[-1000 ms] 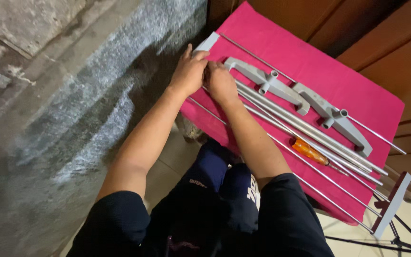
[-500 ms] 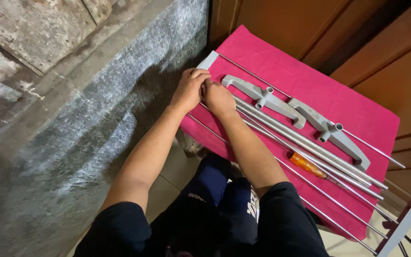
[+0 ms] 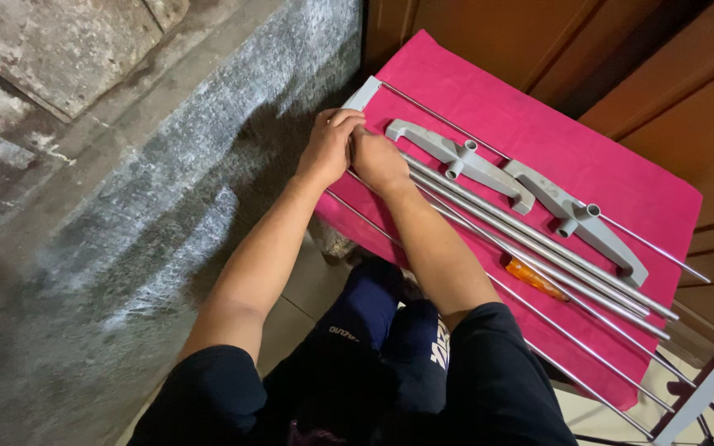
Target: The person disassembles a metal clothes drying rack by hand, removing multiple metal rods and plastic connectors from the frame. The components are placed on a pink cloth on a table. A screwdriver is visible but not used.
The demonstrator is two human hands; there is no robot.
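Note:
My left hand [image 3: 328, 149] and my right hand [image 3: 378, 162] are pressed together at the left end of a rack of thin metal rods [image 3: 539, 248] lying on a pink cloth [image 3: 539, 124]. The left hand's fingers curl over the lower part of a grey end bar [image 3: 363, 92], where the rods meet it. The right hand closes over the rod ends right beside it; what is under its fingers is hidden. Both forearms reach up from my lap.
Two grey plastic brackets [image 3: 460, 157] [image 3: 576, 216] lie beyond the rods. An orange-handled screwdriver [image 3: 535, 279] lies among the rods. A second grey end bar [image 3: 708, 386] hangs off the cloth's near right corner. A rough concrete wall [image 3: 126, 165] is left, wooden panels [image 3: 663, 66] behind.
My left hand slid down the grey end bar and curled its fingers against my right hand. The rack and the other parts stayed in place; the view shifted a little.

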